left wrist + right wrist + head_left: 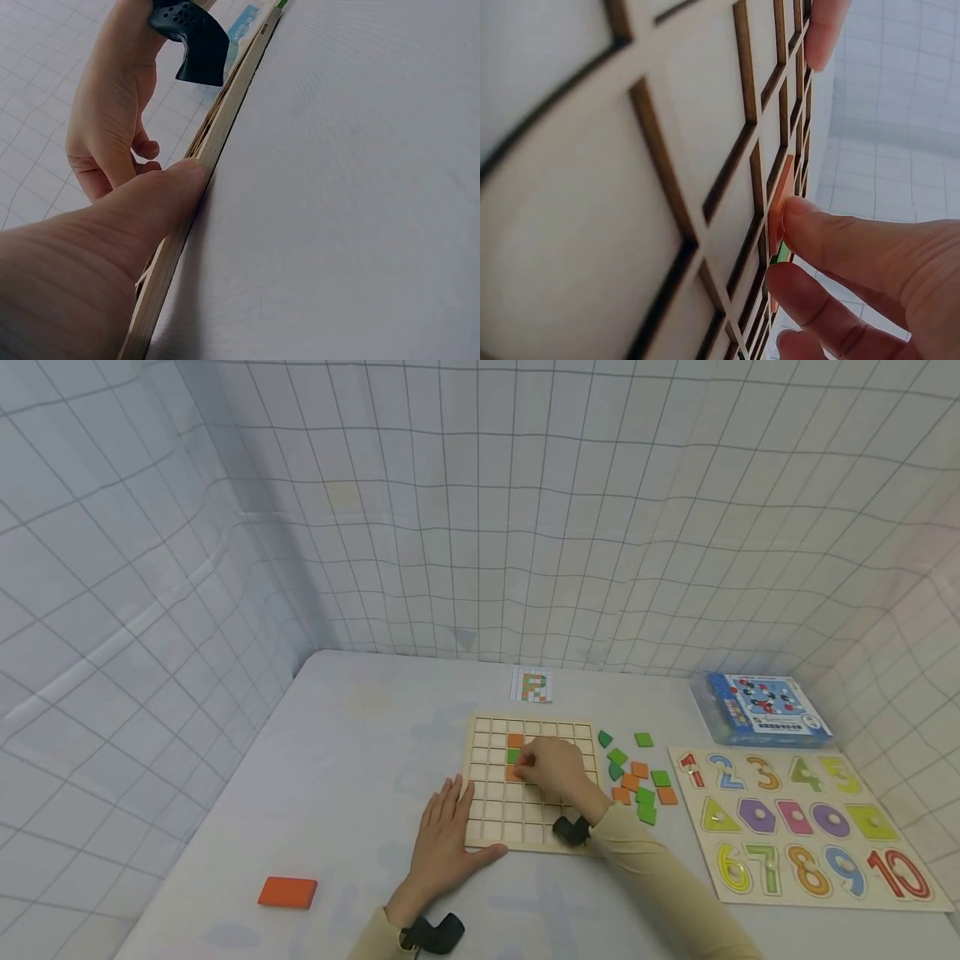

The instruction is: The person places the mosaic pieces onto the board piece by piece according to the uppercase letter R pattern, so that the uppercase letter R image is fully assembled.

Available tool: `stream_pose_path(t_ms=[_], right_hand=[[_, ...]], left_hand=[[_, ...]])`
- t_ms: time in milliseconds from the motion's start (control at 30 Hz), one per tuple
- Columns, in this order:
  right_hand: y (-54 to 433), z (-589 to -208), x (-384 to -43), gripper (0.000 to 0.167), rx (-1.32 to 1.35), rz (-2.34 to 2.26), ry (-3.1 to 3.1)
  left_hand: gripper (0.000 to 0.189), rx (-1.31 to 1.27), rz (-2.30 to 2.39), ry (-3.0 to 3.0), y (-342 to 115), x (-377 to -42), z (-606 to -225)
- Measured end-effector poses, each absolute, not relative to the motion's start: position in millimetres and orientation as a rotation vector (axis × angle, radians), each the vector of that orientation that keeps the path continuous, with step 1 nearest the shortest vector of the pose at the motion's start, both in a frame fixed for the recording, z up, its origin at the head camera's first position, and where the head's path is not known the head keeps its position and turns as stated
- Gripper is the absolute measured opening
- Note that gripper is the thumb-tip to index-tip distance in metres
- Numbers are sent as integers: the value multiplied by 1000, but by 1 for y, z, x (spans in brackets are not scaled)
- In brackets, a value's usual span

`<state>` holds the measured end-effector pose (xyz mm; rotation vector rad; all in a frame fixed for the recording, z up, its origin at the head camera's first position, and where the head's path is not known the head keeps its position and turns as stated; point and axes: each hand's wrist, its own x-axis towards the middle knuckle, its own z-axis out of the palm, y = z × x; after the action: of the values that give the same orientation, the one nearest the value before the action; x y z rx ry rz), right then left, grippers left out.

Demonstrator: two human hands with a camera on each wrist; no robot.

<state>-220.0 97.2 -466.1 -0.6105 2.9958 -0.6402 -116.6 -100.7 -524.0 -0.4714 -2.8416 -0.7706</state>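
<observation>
A wooden grid board [487, 814] lies on the table. My left hand [442, 843] rests spread at its near left corner, fingers along the left side and thumb on the front edge. The left wrist view shows that thumb [169, 191] against the board's rim. Over the middle of the grid, my right hand [553, 764] pinches an orange square tile [780, 202] between thumb and forefinger, right at a cell. A green tile [513, 756] and another orange tile [515, 740] sit in cells just beyond it, in the same column.
Loose green and orange tiles [631, 782] lie right of the board. Behind it is a small pattern card [531, 684]. A number-and-shape puzzle [765, 852] and a blue boxed set [765, 710] stand farther right. An orange-red block [288, 892] lies at the left front.
</observation>
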Motion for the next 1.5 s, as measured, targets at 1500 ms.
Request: stream_pose_path(t_ms=[1500], right_hand=[[192,-469,-243,26,-715,-1174,3054]], left_hand=[[98,-463,-766,-2822,-99,-116,-522]])
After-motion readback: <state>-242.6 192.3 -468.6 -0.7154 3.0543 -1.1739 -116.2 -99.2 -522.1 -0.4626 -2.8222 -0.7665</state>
